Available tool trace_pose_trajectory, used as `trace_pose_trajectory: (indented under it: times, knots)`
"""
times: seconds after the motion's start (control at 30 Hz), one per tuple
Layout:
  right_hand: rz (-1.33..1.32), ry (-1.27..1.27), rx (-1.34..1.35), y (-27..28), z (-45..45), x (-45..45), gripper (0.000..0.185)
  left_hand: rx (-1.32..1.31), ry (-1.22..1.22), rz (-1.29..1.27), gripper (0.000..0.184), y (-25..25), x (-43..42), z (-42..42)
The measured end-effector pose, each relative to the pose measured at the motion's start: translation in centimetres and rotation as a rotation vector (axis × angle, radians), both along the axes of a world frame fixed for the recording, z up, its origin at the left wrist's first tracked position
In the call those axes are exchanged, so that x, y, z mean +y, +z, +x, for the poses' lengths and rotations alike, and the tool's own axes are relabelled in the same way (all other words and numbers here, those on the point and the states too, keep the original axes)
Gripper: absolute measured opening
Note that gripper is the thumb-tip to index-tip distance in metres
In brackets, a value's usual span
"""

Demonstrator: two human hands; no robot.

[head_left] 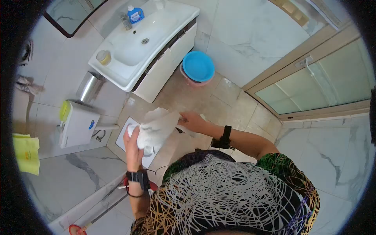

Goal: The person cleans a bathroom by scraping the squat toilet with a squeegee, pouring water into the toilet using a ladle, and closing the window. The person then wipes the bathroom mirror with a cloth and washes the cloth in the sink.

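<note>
Both hands are on a white crumpled sheet (156, 127), held in front of my body above the floor. Whether it is thin plastic, paper or cloth I cannot tell. My left hand (134, 145) grips its left side, with fingers and thumb closed on the bunched material. At the opposite edge, my right hand (192, 120) pinches the stretched side between its fingertips. Below the sheet, a white squat toilet (122, 135) set in the floor is partly covered by it.
A white sink (129, 55) carries a blue bottle (135, 15) and a jar (103, 57). Blue basin (198, 66) stands beside the cabinet (164, 64). A cistern (80, 124) and a yellow-green cloth (26, 153) are on the left, a framed glass door (313, 86) on the right.
</note>
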State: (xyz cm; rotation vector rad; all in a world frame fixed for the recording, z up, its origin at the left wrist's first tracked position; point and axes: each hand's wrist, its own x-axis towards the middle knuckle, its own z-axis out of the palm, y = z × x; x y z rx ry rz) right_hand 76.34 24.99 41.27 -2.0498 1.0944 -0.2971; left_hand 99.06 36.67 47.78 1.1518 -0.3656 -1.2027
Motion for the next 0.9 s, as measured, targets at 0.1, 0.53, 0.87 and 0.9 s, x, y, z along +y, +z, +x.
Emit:
trace_pose_trajectory:
  times: [0.1, 0.53, 0.87, 0.9]
  knots:
    - [-0.013, -0.072, -0.018, -1.2, 0.7, -1.7, 0.036, 0.028, -0.049, 0.159, 0.041, 0.6, -5.9, 0.4]
    - [0.461, -0.624, -0.305, -9.1, -4.8, -14.2, 0.033, -0.268, 0.137, -0.246, 0.044, 2.2, -34.3, 5.0]
    - [0.583, -0.426, 0.271, -29.3, -15.1, -15.5, 0.049, -1.444, -0.593, 0.12, 0.055, -8.5, -36.6, 9.4]
    - [0.573, -0.391, 0.382, -31.6, -15.9, -16.5, 0.056, -1.517, -0.609, 0.047, 0.061, -7.3, -35.5, 9.1]
